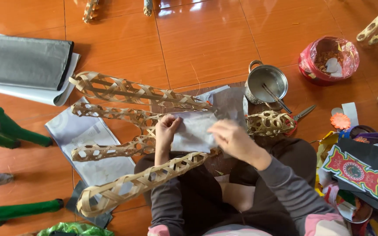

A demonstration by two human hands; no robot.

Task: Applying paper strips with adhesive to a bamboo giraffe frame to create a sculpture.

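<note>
1. A person sits on an orange tiled floor, seen from above, with a woven bamboo frame resting across their lap; it has four long legs fanning out to their left and a rounded body to their right.
2. The left hand pinches the left edge of a sheet of grey paper between thumb and curled fingers, pressing it against the frame.
3. The right hand lies mostly flat on the right side of the same sheet, fingers loosely together, smoothing it down; I cannot tell if it grips anything.
4. The grey paper sits at the middle of the frame, where the legs meet the body, just in front of the person's knees.
5. Just beyond the frame stands a small metal pot with a stick or brush in it.
6. Scissors lie beside the pot, partly hidden by the frame.
7. A red bag-lined bowl sits farther to the right.
8. Colourful printed paper cut-outs are piled at the person's right.
9. A stack of grey paper sheets lies well apart on the left.
</note>
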